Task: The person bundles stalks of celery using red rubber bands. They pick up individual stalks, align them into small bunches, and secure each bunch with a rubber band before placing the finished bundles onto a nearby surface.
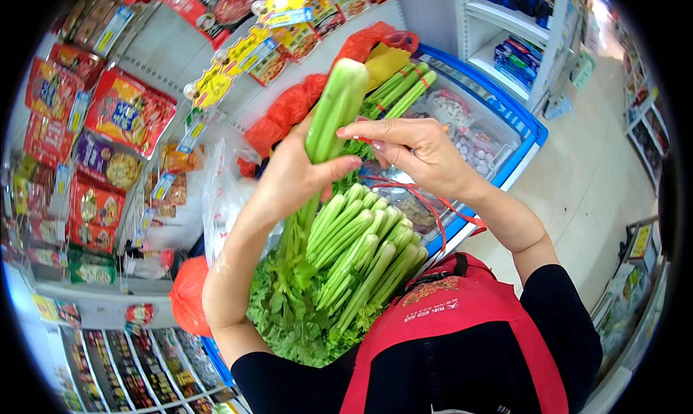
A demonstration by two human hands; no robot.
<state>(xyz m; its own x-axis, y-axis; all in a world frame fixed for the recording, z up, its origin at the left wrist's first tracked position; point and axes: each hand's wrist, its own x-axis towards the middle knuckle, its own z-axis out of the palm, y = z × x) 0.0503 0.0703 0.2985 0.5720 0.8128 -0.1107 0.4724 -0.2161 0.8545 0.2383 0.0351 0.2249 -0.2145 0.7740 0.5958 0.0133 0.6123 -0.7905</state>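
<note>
My left hand (295,170) is wrapped around a thick bunch of celery (338,108), its pale cut base pointing up and away and its leaves hanging down. The fingertips of my right hand (419,151) pinch a thin red strip (364,139) against the side of the stalks. Below my hands lies a pile of celery bunches (368,246), cut ends facing away, with leaves (303,327) spread towards me. Loops of red tape (445,219) trail beside the pile, over the freezer edge.
The celery rests on a blue-rimmed chest freezer (533,124) holding bagged frozen food (476,148). Tied celery bundles (403,92) and red plastic bags (287,113) lie farther back. Hanging food packets (130,113) line the left; a white shelf unit (506,21) stands at back right.
</note>
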